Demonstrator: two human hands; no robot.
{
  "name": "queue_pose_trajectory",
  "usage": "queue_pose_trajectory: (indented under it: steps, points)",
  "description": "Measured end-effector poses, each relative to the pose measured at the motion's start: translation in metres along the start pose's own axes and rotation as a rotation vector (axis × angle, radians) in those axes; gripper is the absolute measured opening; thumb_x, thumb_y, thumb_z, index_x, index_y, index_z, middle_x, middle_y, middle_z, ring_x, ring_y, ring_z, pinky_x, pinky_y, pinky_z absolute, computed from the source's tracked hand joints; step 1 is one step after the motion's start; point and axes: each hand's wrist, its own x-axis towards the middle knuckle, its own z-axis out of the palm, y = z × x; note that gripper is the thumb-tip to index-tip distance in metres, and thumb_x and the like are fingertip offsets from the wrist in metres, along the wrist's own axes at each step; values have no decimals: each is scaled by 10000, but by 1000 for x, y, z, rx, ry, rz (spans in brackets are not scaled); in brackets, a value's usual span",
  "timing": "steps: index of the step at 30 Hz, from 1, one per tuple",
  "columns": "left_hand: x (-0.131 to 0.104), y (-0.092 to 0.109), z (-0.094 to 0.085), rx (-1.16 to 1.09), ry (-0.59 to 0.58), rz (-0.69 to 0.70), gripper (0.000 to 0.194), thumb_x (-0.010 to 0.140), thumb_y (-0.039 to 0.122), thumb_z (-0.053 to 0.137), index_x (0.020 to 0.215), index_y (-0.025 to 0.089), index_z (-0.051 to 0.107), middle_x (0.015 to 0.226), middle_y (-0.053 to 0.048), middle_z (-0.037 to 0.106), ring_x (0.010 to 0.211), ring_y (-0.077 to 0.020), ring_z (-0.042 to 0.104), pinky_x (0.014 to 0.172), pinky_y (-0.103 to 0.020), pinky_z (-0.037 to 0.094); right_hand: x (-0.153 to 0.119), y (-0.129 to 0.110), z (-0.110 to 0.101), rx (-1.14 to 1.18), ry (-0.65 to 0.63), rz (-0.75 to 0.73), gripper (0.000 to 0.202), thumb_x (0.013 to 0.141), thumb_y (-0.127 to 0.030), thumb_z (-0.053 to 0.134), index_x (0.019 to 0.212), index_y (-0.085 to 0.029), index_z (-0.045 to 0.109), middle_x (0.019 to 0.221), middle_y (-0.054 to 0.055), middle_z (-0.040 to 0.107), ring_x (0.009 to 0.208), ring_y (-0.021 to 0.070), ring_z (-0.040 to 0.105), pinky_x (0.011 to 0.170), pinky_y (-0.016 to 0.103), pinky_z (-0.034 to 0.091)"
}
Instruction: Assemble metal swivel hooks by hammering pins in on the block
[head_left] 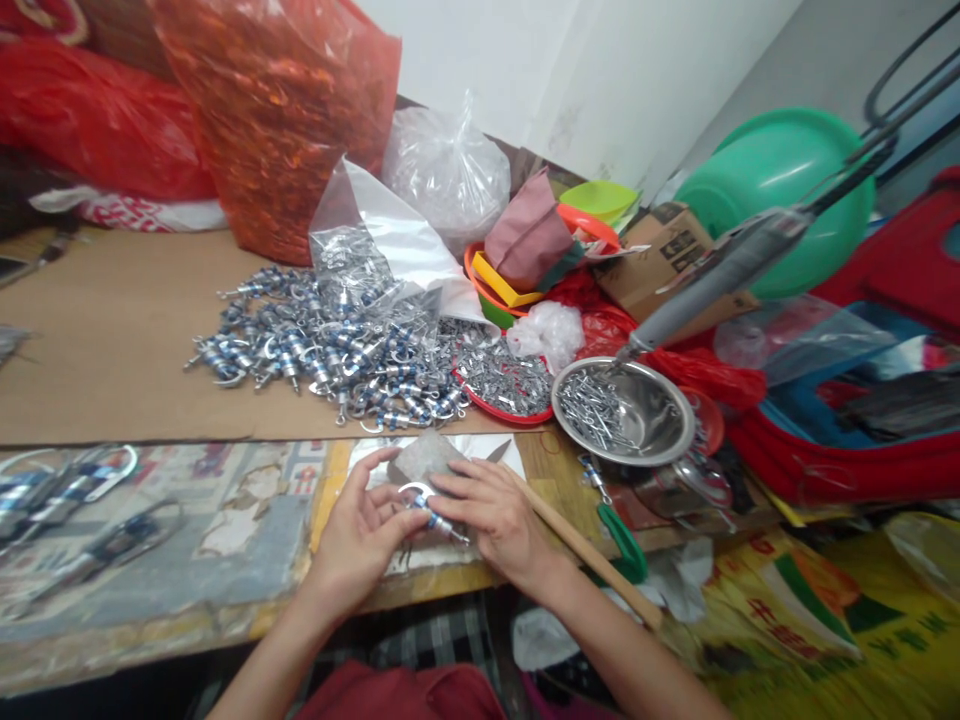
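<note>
A small blue-and-silver metal fitting with a curved hook end (431,512) is held between my two hands, over white paper at the bench's front edge. My left hand (369,522) pinches its left side between thumb and fingers. Closed at its other side is my right hand (496,512), whose thumb is mostly hidden. A grey block (427,458) lies just beyond the fitting, close to the fingertips of both hands. Beside my right hand, a tool with a long wooden handle (592,550) slants toward me; its dark pointed end shows on the paper.
A heap of similar fittings (322,350) covers cardboard (112,340) behind my hands. Small metal pieces fill a red tray (510,415); pins lie in a steel bowl (667,410). A green-handled tool (626,545) sits right. More fittings (67,490) lie left.
</note>
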Motion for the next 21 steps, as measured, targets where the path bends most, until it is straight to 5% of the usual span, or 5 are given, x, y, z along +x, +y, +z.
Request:
queue_pose_trajectory:
  steps: [3, 6, 11, 15, 21]
  points:
    - [0, -1, 0, 5, 12, -6, 626, 612, 164, 682, 1119, 242, 322, 680, 47, 584, 619, -154, 622, 598, -326, 525, -11, 1, -6, 70, 56, 104, 354, 859, -119, 324, 1077, -241, 574, 1159, 43, 559, 1093, 161, 481, 915, 364, 378]
    - [0, -1, 0, 8, 23, -21, 632, 609, 167, 684, 1121, 250, 322, 684, 47, 580, 627, -161, 624, 593, -330, 524, -35, 13, -16, -108, 156, 370, 347, 833, -182, 420, 1171, -196, 497, 1123, 107, 537, 1031, 201, 510, 851, 363, 426]
    - [0, -1, -1, 21, 29, -18, 641, 607, 170, 688, 1128, 245, 323, 692, 40, 588, 640, -157, 625, 611, -321, 521, -69, 36, -27, -409, -102, 608, 235, 786, -261, 505, 984, -163, 584, 794, 71, 576, 724, 208, 583, 630, 322, 482]
    - [0, -1, -1, 25, 29, -10, 647, 604, 172, 691, 1134, 238, 325, 694, 32, 596, 637, -154, 624, 605, -314, 523, -58, 19, -39, -216, 8, 589, 167, 806, -210, 474, 952, -167, 541, 851, 56, 581, 765, 173, 587, 659, 269, 479]
    - [2, -3, -2, 13, 46, -12, 682, 569, 173, 714, 1132, 233, 334, 677, 28, 618, 635, -176, 632, 600, -351, 530, -29, -25, -56, -67, 147, 256, 465, 817, -65, 423, 1247, -238, 399, 1044, 52, 584, 924, 150, 562, 781, 252, 451]
